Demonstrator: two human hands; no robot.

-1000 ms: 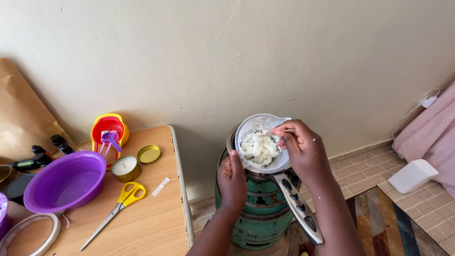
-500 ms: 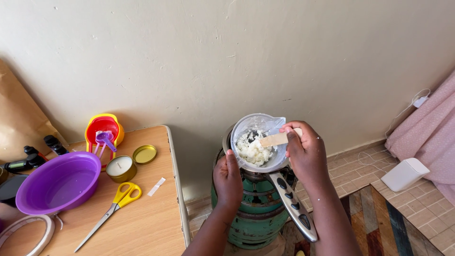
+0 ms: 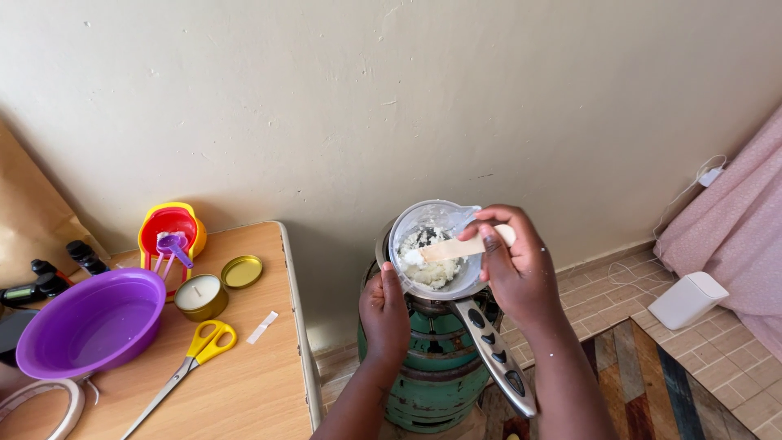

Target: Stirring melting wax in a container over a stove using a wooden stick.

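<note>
Table (image 3: pixel 244 383) left of stove (image 3: pixel 436 367)

I saw soft, even daylight, faint shadow on the wall left of my fingers, sharp focus, wide-angle bending at edges.

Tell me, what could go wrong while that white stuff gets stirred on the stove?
The clear cup sits in a pan on the tall green stove, so hard stirring might tip it. The left hand grips right below the cup, close to the burner, and could get burned if it is lit. The stick in the right hand might flick white lumps out.
</note>
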